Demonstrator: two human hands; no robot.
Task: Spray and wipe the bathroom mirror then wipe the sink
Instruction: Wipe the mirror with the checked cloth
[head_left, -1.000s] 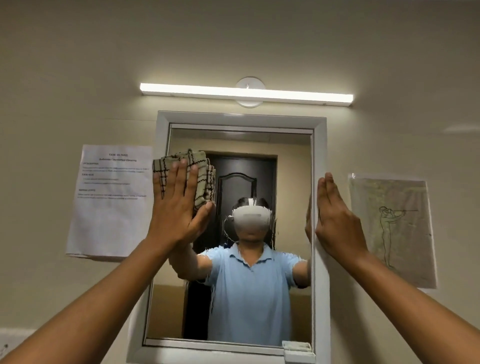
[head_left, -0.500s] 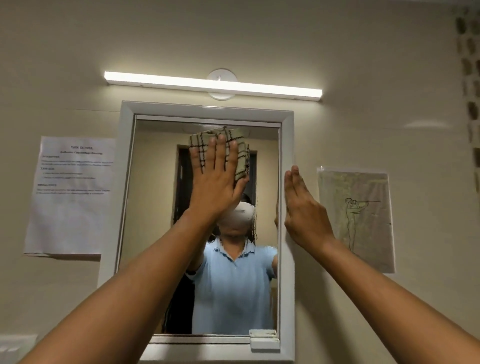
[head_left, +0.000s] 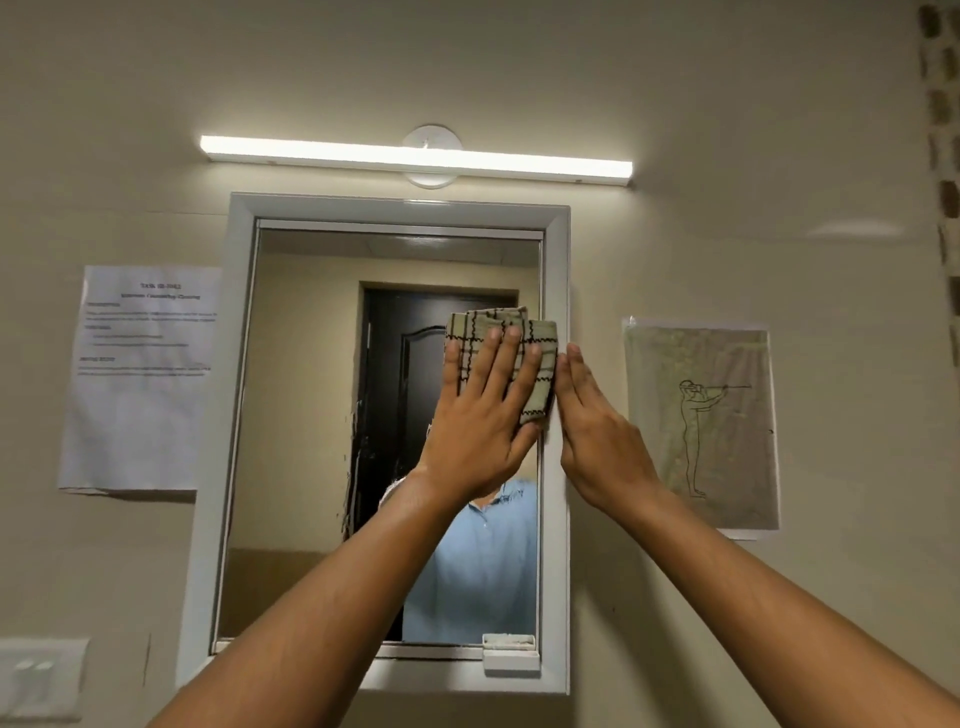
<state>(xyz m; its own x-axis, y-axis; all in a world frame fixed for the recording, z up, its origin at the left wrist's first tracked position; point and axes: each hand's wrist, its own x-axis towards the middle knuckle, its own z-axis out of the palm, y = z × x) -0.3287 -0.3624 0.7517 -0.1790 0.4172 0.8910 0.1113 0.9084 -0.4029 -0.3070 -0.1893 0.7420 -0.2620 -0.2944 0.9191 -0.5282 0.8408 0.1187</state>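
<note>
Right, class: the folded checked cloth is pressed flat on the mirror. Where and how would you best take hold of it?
Probably by its bare top edge: the checked cloth lies folded against the mirror near the right frame, under the flat left hand. Come from above and pinch the folded layers together. The right hand, resting on the frame, crowds the right side.

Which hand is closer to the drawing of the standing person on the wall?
The right hand. It rests flat on the mirror's right frame, just left of the drawing. The left hand is farther left, pressing the checked cloth on the glass.
</note>
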